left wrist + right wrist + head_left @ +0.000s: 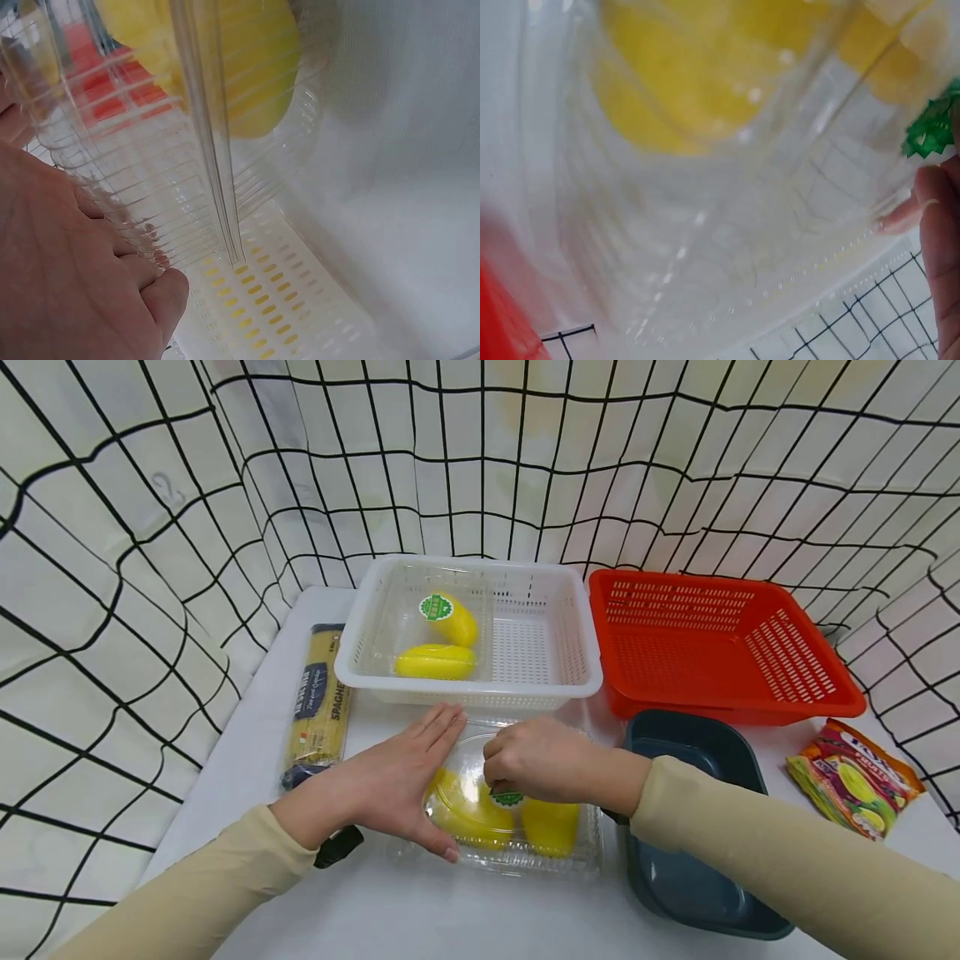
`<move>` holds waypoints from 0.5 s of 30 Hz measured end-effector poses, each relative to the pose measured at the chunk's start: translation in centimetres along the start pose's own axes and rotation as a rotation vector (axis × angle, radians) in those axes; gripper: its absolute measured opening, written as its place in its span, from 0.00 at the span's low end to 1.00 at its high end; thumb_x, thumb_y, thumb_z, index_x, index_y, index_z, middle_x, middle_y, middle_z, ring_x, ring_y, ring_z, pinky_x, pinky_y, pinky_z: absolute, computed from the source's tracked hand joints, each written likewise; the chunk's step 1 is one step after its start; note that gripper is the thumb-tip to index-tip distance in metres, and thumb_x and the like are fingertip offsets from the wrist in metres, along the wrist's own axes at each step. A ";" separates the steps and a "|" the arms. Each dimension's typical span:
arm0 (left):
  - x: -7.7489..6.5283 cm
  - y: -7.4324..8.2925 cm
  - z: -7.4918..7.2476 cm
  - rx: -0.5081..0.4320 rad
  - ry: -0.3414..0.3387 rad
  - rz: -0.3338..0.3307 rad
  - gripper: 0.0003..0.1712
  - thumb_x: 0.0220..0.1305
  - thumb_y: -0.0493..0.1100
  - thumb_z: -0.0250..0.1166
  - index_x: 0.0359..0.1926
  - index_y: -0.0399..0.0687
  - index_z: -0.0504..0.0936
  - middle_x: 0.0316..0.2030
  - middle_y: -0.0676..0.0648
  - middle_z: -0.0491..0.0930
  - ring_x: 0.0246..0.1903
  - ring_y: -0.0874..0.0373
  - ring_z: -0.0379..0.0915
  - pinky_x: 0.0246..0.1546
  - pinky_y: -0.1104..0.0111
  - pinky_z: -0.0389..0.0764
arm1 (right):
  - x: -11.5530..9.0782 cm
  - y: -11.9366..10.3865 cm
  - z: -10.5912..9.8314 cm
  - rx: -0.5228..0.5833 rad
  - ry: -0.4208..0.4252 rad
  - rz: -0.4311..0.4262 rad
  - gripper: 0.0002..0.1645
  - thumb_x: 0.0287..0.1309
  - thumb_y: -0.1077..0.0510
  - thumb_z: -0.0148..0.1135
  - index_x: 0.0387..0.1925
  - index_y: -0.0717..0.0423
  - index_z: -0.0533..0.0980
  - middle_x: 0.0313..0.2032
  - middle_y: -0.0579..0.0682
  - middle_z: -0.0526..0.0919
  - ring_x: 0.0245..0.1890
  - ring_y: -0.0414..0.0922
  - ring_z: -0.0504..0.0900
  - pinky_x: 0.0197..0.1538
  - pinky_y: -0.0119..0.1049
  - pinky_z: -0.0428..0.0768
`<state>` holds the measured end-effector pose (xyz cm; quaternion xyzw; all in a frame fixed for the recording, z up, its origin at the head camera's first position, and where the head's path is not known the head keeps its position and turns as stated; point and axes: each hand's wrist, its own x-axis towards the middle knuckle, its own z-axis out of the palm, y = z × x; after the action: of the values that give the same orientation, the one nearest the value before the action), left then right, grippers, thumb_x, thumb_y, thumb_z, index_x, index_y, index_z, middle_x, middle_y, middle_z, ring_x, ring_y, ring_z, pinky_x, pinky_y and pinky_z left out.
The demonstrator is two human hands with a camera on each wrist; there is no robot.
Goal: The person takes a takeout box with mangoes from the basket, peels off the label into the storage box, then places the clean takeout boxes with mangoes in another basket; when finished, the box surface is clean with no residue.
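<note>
A clear plastic clamshell box [592, 852] with yellow, mango-like fruit [551, 827] inside lies on the white table in front of me. My left hand [405, 768] rests along its left side, fingers straight and thumb spread. Over the lid, my right hand [543, 760] has curled fingers, their tips at a round green sticker [507, 798]. In the right wrist view the sticker's jagged edge [930, 135] shows beside the fingertips, which pinch it near the lid. The left wrist view shows the left fingers against the box's ribbed side [135, 187].
Behind stands a white basket [465, 689] holding another clear box with yellow fruit and a green sticker [436, 607]. A red basket [727, 706] is at its right. A dark blue tub [705, 893] sits under the right forearm. Spaghetti [322, 702] lies left, a colourful snack bag [855, 777] right.
</note>
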<state>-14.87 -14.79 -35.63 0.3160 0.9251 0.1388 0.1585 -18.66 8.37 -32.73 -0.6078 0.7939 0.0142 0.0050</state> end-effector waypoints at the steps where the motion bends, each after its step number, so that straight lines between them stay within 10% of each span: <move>1: 0.0 0.0 0.0 0.001 -0.002 0.000 0.83 0.40 0.79 0.74 0.80 0.32 0.44 0.82 0.35 0.38 0.82 0.39 0.32 0.79 0.47 0.52 | -0.3 0.0 -0.1 -0.007 0.018 -0.005 0.09 0.55 0.50 0.77 0.38 0.47 0.90 0.33 0.40 0.89 0.33 0.36 0.86 0.42 0.23 0.83; 15: 0.2 -0.1 0.1 0.007 -0.004 0.005 0.84 0.40 0.79 0.74 0.80 0.32 0.42 0.82 0.34 0.36 0.82 0.38 0.31 0.79 0.47 0.51 | -4.8 1.1 -1.2 0.192 0.223 0.098 0.09 0.52 0.56 0.78 0.37 0.50 0.89 0.34 0.42 0.90 0.36 0.38 0.87 0.45 0.27 0.86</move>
<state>-15.06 -14.72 -35.79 0.3193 0.9244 0.1353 0.1588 -18.50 13.22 -31.39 -0.5629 0.8159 -0.1293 -0.0258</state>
